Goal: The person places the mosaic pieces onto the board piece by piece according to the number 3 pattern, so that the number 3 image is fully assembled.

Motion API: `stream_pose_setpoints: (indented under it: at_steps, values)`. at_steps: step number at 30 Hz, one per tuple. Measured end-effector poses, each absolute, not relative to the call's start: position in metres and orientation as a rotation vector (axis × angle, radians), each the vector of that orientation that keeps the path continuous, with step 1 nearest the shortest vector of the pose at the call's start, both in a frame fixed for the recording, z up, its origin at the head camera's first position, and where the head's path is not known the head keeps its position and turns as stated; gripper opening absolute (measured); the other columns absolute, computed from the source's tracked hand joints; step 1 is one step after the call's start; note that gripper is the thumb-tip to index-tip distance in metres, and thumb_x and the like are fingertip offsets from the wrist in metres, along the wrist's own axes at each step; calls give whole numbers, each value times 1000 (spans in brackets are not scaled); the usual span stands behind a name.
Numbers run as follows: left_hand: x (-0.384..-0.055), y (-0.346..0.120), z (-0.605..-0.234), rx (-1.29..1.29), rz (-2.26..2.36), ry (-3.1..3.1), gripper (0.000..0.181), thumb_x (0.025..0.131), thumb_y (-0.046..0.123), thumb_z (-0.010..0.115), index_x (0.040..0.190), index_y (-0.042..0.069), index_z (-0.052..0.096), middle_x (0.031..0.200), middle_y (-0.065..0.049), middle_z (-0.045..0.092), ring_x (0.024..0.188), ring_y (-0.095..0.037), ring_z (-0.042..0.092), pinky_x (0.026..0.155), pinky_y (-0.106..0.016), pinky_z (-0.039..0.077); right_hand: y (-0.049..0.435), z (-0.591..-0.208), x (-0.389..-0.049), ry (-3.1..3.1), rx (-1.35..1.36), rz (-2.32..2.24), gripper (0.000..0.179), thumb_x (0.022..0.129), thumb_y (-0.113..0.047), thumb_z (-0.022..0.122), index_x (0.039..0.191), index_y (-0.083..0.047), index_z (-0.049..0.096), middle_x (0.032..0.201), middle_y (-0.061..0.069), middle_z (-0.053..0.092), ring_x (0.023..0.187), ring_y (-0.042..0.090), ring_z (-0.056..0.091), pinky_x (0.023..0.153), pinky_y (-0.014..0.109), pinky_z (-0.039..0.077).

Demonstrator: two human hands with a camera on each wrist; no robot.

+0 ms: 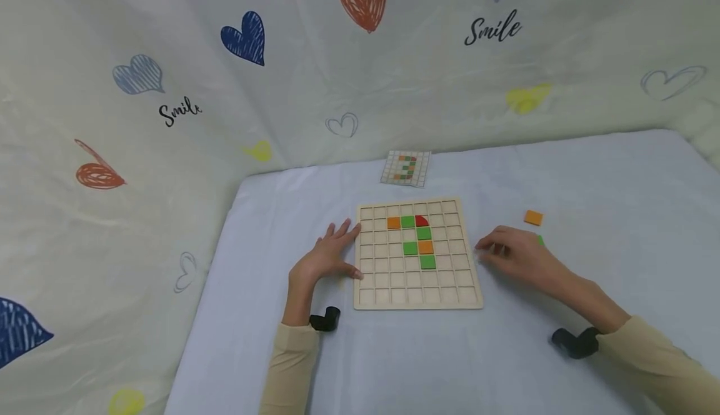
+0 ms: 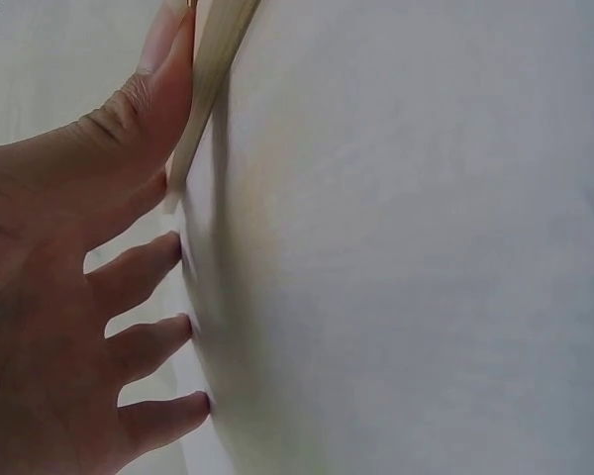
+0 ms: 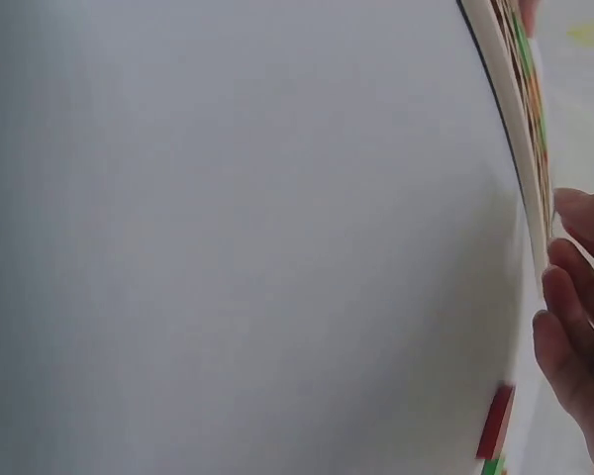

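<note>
A wooden grid board [image 1: 388, 299] lies on the white cloth with several green and orange square tiles and one red rounded tile [image 1: 421, 221] set in its cells. My left hand [image 1: 326, 255] has its fingers spread, with fingertips and thumb at the board's left edge; the left wrist view shows the thumb [image 2: 163, 79] against that edge. Just off the board's right side hovers my right hand [image 1: 520, 255], fingers loosely bent. In the right wrist view nothing shows between its thumb and fingers [image 3: 569, 297]. A green tile [image 1: 540, 240] is mostly hidden behind this hand.
Beyond the board lies a small pattern card [image 1: 405, 169] printed with a coloured grid figure. A loose orange tile [image 1: 533, 217] rests on the right. A red tile [image 3: 496, 421] shows low in the right wrist view. Behind the table hangs a cloth [image 1: 304, 90] printed with hearts.
</note>
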State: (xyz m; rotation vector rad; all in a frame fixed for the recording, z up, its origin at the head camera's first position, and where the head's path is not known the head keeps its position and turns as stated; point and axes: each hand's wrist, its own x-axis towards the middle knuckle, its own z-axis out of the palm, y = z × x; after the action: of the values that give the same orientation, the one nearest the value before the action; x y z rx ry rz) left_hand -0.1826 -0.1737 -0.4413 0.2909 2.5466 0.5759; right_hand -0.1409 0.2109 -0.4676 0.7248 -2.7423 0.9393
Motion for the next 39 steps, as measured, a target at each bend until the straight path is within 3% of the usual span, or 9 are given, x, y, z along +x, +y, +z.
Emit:
stream_pose_setpoints:
  at_steps: [5, 12, 19, 27, 39]
  values:
    - [-182, -173, -440, 291, 590, 2551, 108, 77, 25, 91, 165, 20, 27, 174, -7, 12, 160, -39, -1, 127, -62, 8, 232, -471, -136, -2728, 664, 871, 23, 72, 6, 86, 90, -7, 78, 82, -5, 70, 68, 5, 57, 59, 23, 51]
    - [-180, -174, -438, 280, 627, 2536, 109, 77, 26, 91, 165, 21, 26, 174, -6, 12, 160, -36, -4, 128, -60, 6, 255, -473, -129, -2751, 591, 821, 26, 70, 3, 89, 91, -7, 78, 84, -3, 73, 71, 7, 65, 61, 20, 53]
    - [-181, -175, -439, 285, 641, 2539, 109, 77, 26, 91, 165, 21, 26, 174, -6, 11, 160, -36, -4, 128, -61, 5, 263, -475, -126, -2743, 549, 774, 29, 67, 3, 91, 90, -7, 78, 83, 0, 70, 69, 7, 59, 59, 18, 49]
    - [-181, -176, -439, 296, 654, 2539, 109, 77, 26, 91, 165, 21, 27, 174, -6, 11, 160, -36, -5, 128, -61, 4, 264, -475, -127, -2798, 506, 731, 29, 67, 2, 91, 92, 3, 77, 82, 7, 66, 69, 15, 55, 56, 23, 50]
    - [-182, -176, -444, 278, 639, 2539, 110, 76, 28, 91, 165, 25, 26, 174, -1, 10, 161, -33, -5, 129, -58, 4, 260, -466, -123, -2914, 532, 756, 29, 74, 1, 87, 96, -3, 68, 86, 2, 70, 74, 14, 62, 63, 25, 56]
